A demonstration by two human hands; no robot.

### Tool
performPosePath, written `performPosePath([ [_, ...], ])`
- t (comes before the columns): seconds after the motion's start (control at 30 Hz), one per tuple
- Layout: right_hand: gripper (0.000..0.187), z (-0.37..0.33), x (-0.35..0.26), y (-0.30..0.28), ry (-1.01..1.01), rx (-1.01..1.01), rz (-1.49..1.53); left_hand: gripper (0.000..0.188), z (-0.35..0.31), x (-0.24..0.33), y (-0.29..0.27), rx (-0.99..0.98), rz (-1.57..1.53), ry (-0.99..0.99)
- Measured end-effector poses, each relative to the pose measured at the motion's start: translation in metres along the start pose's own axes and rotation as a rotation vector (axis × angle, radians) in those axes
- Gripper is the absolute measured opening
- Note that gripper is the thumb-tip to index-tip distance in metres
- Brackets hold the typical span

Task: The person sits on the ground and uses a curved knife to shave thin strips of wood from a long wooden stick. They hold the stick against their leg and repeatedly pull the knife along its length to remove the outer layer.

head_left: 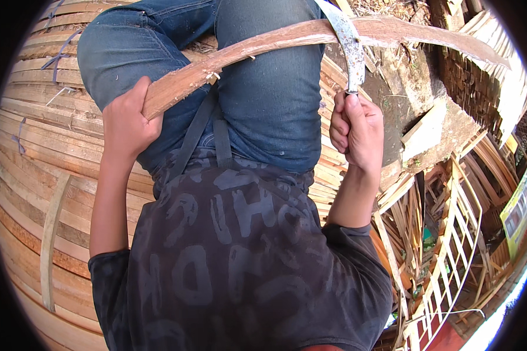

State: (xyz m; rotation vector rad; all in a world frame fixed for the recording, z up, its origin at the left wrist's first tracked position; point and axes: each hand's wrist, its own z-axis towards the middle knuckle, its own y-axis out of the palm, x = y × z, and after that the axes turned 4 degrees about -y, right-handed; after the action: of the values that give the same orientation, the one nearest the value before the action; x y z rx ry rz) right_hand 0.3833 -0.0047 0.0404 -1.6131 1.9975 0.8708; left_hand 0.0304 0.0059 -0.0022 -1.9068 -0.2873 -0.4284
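A long wooden strip (263,42) lies across my jeans-clad knees, looking curved in this view, its edges rough and splintered. My left hand (133,114) is closed around its near left end. In my right hand (357,126) is a machete (350,44) with a pale, rust-spotted blade, its handle mostly hidden in my fist and the thumb laid along it. The blade crosses over the strip just right of my right knee; whether it touches the wood I cannot tell. Small shavings (213,76) cling to the strip's lower edge.
Stacked wooden planks (47,152), some tied with thin blue cord (57,58), spread under and left of me. A loose slat (52,245) lies on them. To the right are a flat stone-like block (439,131), a lattice frame (451,251), heaped wood offcuts and a yellow printed sheet (516,213).
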Motion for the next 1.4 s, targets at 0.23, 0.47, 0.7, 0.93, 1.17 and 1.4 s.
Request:
performPosePath([
  [0.23, 0.03, -0.006, 0.011, 0.008, -0.047, 0.122, 0.036, 0.035, 0.002, 0.001, 0.001, -0.02, 0.021, -0.004],
  [0.47, 0.034, -0.036, -0.02, -0.089, -0.319, 0.528, 0.17, 0.04, 0.002, -0.005, 0.003, 0.031, 0.014, 0.021],
  [0.7, 0.027, -0.016, 0.011, 0.011, -0.102, -0.209, 0.162, 0.032, -0.003, 0.012, -0.01, 0.018, 0.063, -0.045],
  [0.93, 0.025, 0.004, 0.01, 0.025, -0.183, -0.048, -0.462, 0.036, -0.026, 0.032, -0.022, -0.148, 0.097, -0.164],
  [1.17, 0.028, 0.009, -0.006, 0.017, -0.456, 0.163, -0.871, 0.05, -0.05, 0.047, -0.014, -0.297, -0.078, -0.168],
  [1.4, 0.026, 0.007, -0.001, 0.018, -0.666, 0.317, -1.128, 0.049, -0.05, 0.05, -0.01, -0.255, -0.2, -0.142],
])
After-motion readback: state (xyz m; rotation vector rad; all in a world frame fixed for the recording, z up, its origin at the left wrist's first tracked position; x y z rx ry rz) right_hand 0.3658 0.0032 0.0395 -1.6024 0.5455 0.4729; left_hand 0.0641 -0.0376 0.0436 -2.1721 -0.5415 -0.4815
